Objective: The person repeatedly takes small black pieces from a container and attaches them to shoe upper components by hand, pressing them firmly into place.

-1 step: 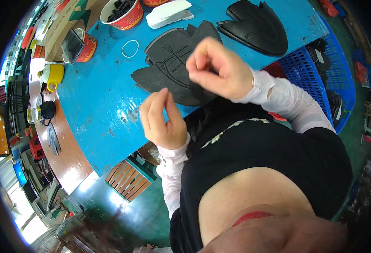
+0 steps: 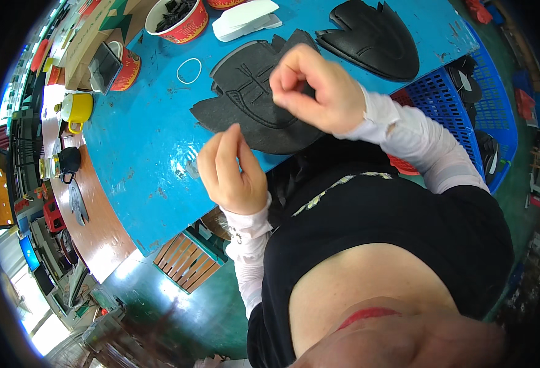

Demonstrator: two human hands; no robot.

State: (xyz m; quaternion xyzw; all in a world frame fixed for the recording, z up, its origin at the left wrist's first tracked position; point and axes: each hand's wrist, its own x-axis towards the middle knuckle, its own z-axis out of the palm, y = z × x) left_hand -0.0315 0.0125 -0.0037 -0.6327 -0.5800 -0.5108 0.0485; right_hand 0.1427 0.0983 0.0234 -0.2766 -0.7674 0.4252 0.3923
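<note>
Black shaped pieces [image 2: 245,101] with stitched-looking line patterns lie stacked on the blue table in front of me. My left hand [image 2: 233,175] is raised near their left lower edge, its thumb and fingers drawn together in a pinch. Over the right part of the stack is my right hand [image 2: 319,92], closed with curled fingers and the thumb against the index finger. What either pinch holds, if anything, is too small to make out. Another pile of black pieces [image 2: 377,43] lies at the far right.
On the blue table [image 2: 141,184] are a white ring [image 2: 189,71], white sheets [image 2: 245,21] and a red tub [image 2: 184,27] of black bits. A dark flat panel [image 2: 105,67] leans by another tub. Blue baskets [image 2: 445,110] stand at right, a yellow mug [image 2: 78,109] at left.
My left hand has shifted slightly left and up. My right hand has risen a little, still closed. The black pieces have stayed in place.
</note>
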